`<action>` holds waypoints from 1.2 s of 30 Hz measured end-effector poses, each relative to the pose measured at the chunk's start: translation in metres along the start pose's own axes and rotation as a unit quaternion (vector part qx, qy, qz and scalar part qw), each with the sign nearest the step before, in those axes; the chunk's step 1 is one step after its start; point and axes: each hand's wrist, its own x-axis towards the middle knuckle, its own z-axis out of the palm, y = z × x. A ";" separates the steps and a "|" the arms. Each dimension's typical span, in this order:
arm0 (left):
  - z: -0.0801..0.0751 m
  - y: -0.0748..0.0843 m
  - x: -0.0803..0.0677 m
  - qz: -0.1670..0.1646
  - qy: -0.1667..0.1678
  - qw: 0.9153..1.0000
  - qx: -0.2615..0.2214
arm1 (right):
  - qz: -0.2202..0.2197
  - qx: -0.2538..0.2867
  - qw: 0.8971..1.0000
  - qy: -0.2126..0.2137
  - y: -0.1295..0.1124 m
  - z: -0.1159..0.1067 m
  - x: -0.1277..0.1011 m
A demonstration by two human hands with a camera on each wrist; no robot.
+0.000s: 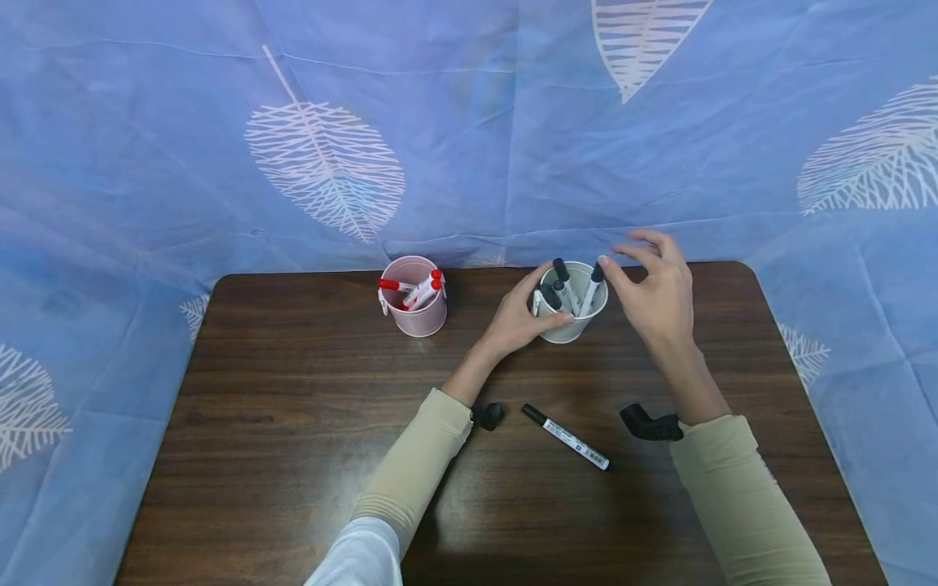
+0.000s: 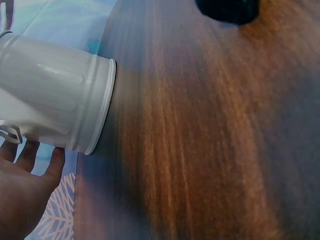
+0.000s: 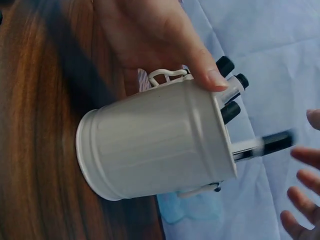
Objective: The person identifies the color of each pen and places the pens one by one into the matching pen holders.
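Your left hand (image 1: 522,319) grips the small white metal bucket (image 1: 574,313) of black markers at the table's (image 1: 293,423) far edge; your right hand (image 1: 655,286) hovers open beside it. Light, rigid, likely slippery: hold the wall.

dark wooden table (image 1: 293,456) bears pink bucket (image 1: 418,313), white bucket (image 1: 567,325), black marker (image 1: 566,437).

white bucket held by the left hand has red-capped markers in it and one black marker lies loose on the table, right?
Not quite: the markers in the white bucket have black caps, as the head view shows. The red-capped ones stand in the pink bucket. The rest holds: the left hand grips the white bucket, and one black marker lies loose on the table.
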 end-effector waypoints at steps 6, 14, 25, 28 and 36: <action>0.000 0.000 -0.001 -0.005 0.000 1.000 -0.001 | 0.037 -0.005 0.999 -0.034 0.006 -0.002 -0.003; 0.000 -0.001 -0.001 -0.005 -0.004 1.000 -0.002 | 0.031 -0.010 0.999 -0.041 0.008 -0.002 -0.009; 0.002 0.001 -0.002 -0.018 -0.010 1.000 -0.006 | 0.016 -0.018 0.998 -0.057 0.014 -0.006 -0.024; 0.004 0.001 -0.002 -0.021 -0.024 0.999 0.000 | 0.023 -0.026 0.997 -0.064 0.019 -0.008 -0.034; -0.003 0.000 -0.003 -0.011 -0.007 1.000 0.008 | -0.032 -0.019 0.997 -0.067 0.028 0.002 -0.048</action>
